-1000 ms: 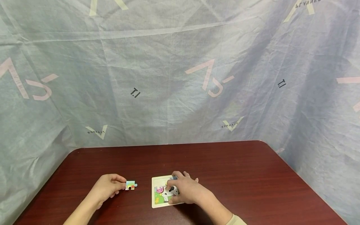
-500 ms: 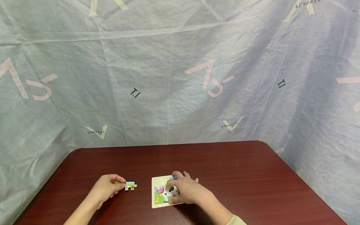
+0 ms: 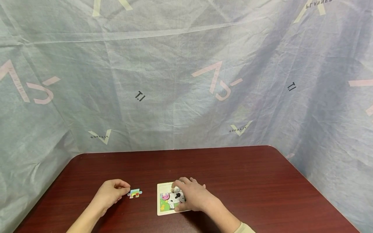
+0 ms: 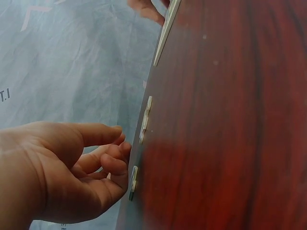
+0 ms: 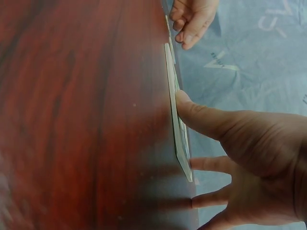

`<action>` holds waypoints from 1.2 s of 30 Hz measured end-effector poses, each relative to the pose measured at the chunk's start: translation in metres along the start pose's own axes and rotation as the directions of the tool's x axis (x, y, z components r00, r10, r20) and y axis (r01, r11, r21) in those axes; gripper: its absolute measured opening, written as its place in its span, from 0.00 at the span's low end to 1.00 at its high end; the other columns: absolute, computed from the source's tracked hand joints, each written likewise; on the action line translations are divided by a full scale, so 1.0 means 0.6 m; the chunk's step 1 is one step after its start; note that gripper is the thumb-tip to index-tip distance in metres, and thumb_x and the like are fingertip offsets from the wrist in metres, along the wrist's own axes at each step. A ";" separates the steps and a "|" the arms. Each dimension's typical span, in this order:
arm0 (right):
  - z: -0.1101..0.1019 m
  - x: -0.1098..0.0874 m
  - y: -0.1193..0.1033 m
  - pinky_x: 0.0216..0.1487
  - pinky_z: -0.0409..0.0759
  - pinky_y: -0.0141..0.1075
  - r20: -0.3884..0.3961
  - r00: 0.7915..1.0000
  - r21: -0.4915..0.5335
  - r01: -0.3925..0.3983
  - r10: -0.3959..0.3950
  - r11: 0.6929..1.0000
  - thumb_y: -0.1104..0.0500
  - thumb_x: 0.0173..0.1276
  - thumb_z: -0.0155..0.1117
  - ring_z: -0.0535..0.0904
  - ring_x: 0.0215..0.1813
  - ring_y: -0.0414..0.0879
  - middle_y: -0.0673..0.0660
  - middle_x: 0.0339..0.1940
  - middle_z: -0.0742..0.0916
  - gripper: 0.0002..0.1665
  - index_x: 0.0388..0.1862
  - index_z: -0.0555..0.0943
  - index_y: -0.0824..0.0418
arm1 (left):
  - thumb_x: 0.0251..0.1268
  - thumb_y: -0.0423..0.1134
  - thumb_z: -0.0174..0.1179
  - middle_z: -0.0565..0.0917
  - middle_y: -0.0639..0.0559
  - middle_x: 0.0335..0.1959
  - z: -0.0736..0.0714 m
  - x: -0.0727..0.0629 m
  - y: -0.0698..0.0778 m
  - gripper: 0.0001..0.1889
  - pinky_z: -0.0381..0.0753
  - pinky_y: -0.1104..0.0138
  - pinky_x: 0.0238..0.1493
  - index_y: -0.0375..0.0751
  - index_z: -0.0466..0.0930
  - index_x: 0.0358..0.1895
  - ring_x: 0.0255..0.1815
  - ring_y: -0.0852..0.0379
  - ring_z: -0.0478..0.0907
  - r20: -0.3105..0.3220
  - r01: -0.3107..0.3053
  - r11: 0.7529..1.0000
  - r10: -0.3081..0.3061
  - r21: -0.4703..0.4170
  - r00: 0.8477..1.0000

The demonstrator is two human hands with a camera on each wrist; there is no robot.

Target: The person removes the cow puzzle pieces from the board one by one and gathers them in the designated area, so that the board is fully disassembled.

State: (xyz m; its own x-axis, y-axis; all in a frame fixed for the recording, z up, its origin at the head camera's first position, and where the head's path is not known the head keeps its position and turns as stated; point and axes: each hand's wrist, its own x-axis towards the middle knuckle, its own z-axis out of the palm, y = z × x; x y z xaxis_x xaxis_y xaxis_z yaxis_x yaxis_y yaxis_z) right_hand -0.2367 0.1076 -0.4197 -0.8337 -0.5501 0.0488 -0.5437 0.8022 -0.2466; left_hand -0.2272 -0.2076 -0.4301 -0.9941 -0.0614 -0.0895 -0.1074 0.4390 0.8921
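Note:
In the head view a jigsaw puzzle piece [image 3: 135, 193], blue, yellow and green with a red spot, lies left of the puzzle board. My left hand [image 3: 108, 195] has its fingertips right at this piece's left knob. The left wrist view has two pieces edge-on: a nearer puzzle piece [image 4: 133, 182] beside the thumb and a farther one. Fingers there bend loosely, with nothing visible between them. My right hand [image 3: 196, 195] lies over the right side of the cow puzzle board [image 3: 158, 204] and hides part of the picture. Its thumb [image 5: 184, 98] touches the board; the other fingers are spread.
Both hands are over a dark red wooden table [image 3: 247, 174] with rounded far corners. A grey printed cloth [image 3: 163, 119] hangs behind it and along both sides. A light sleeve [image 3: 244, 228] shows at the right forearm.
The left fingertips have drawn slightly back from the piece, whose left knob now shows. My right index finger has lifted up and away from the cow picture; the board has stayed put.

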 end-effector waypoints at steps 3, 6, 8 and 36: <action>0.001 0.001 -0.001 0.46 0.75 0.71 -0.012 0.999 -0.007 -0.036 0.036 0.999 0.39 0.49 0.83 0.73 0.66 0.64 0.51 0.65 0.78 0.46 0.64 0.74 0.50 | 0.66 0.30 0.63 0.77 0.50 0.26 0.002 -0.002 0.002 0.05 0.68 0.68 0.21 0.31 0.84 0.42 0.23 0.55 0.69 0.004 0.002 1.000 -0.002 -0.006 1.000; 0.002 0.001 -0.003 0.50 0.75 0.71 -0.005 0.997 -0.015 -0.078 0.078 0.997 0.38 0.47 0.83 0.71 0.69 0.62 0.57 0.67 0.76 0.51 0.65 0.74 0.60 | 0.67 0.30 0.63 0.77 0.49 0.27 0.004 -0.003 0.005 0.06 0.68 0.68 0.21 0.31 0.84 0.42 0.24 0.55 0.69 0.013 -0.003 1.000 0.003 -0.004 1.000; 0.001 0.000 -0.004 0.52 0.74 0.70 0.000 0.995 -0.020 -0.100 0.100 0.995 0.36 0.47 0.83 0.71 0.69 0.60 0.60 0.68 0.75 0.53 0.64 0.74 0.64 | 0.67 0.31 0.63 0.78 0.49 0.27 0.005 -0.004 0.007 0.06 0.68 0.68 0.22 0.31 0.84 0.42 0.24 0.54 0.69 0.014 -0.002 1.000 0.002 -0.002 1.000; -0.002 0.000 0.003 0.62 0.71 0.64 0.062 0.987 -0.018 -0.147 0.148 0.989 0.33 0.50 0.80 0.64 0.75 0.64 0.71 0.73 0.69 0.60 0.69 0.69 0.69 | 0.65 0.33 0.66 0.76 0.50 0.25 0.086 -0.008 0.058 0.06 0.71 0.66 0.23 0.33 0.84 0.41 0.26 0.53 0.72 0.085 -0.096 0.994 0.099 -0.043 0.991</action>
State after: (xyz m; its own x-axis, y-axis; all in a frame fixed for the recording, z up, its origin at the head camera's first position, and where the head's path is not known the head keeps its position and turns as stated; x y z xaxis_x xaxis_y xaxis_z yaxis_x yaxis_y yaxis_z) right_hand -0.2377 0.1092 -0.4190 -0.8975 -0.4384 -0.0486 -0.4165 0.8785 -0.2340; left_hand -0.2270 -0.1459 -0.4214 -0.9976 0.0587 -0.0375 -0.0106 0.4035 0.9149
